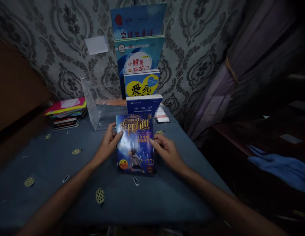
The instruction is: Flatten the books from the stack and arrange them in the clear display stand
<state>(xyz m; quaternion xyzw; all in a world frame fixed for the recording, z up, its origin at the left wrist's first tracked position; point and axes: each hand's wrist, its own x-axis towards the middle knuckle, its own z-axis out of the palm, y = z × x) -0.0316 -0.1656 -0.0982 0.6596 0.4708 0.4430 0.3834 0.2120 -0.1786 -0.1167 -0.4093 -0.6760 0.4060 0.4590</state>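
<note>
Both my hands hold a purple-blue book (136, 147) with gold lettering and the number 22 on its cover. My left hand (110, 137) grips its left edge, thumb on the cover. At the right edge my right hand (165, 147) is closed the same way, its thumb at the cover's side. Just behind the book rises a clear tiered stand (89, 105). On its right part stand a dark blue booklet (143, 104), a blue and yellow book (142, 85), a teal book (140, 54) and a tall blue book (139, 21), one above another.
A stack of books and folders (67, 109) lies at the back left of the table (56, 183). A white item, partly blurred (162, 114), is right of the stand. Patterned wallpaper (191, 29) backs the table; a tied curtain (223, 72) and blue cloth (280, 167) are at right.
</note>
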